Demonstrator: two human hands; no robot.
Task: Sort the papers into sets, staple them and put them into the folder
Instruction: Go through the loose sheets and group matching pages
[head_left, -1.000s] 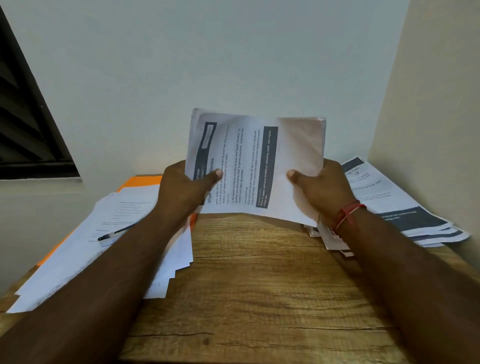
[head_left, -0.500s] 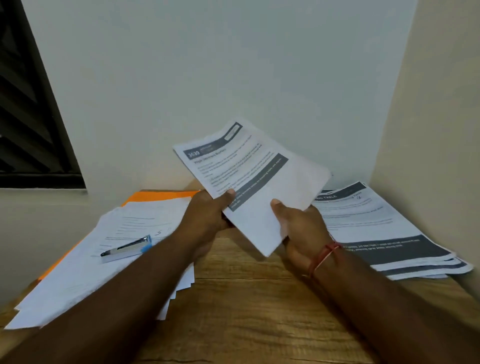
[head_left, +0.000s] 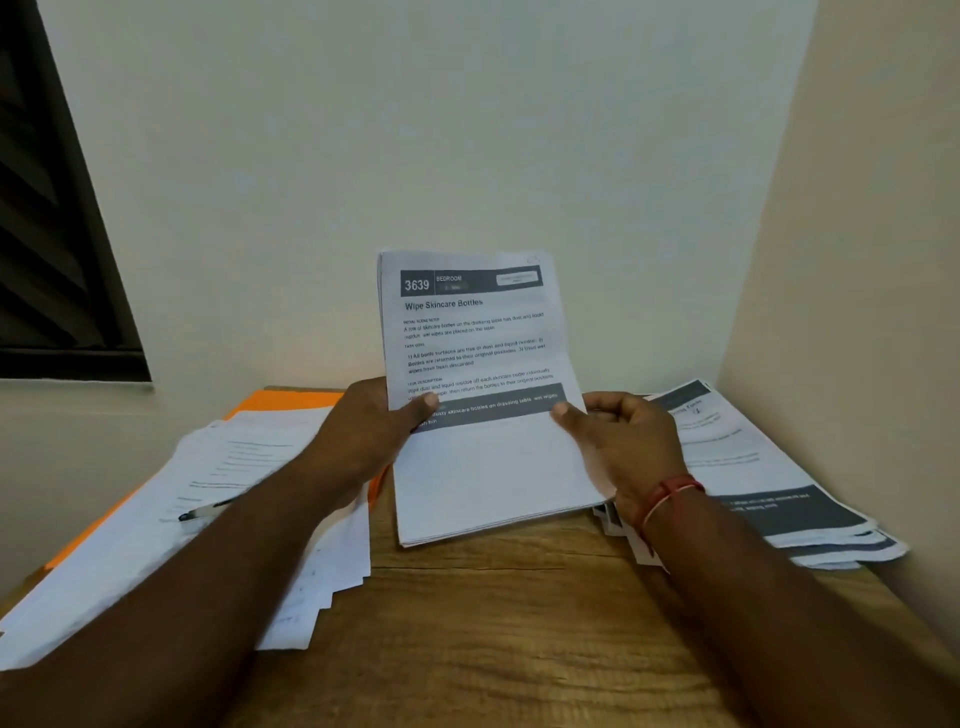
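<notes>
A: Head view. Hands?
B: The left hand (head_left: 363, 431) grips the left edge of the paper set (head_left: 483, 467), thumb on the front, fingers curled behind. The right hand (head_left: 628, 447) pinches the right edge the same way.
A: Set position?
B: Upright, centre, print facing the camera. Its lower edge is down at the wooden table (head_left: 493, 623); contact not resolvable.
A: Surroundings?
B: On the left a loose paper pile (head_left: 156, 545) with a pen (head_left: 205, 512) on it and the orange folder (head_left: 280, 402) beneath. On the right a printed pile (head_left: 769, 467) by the wall.
</notes>
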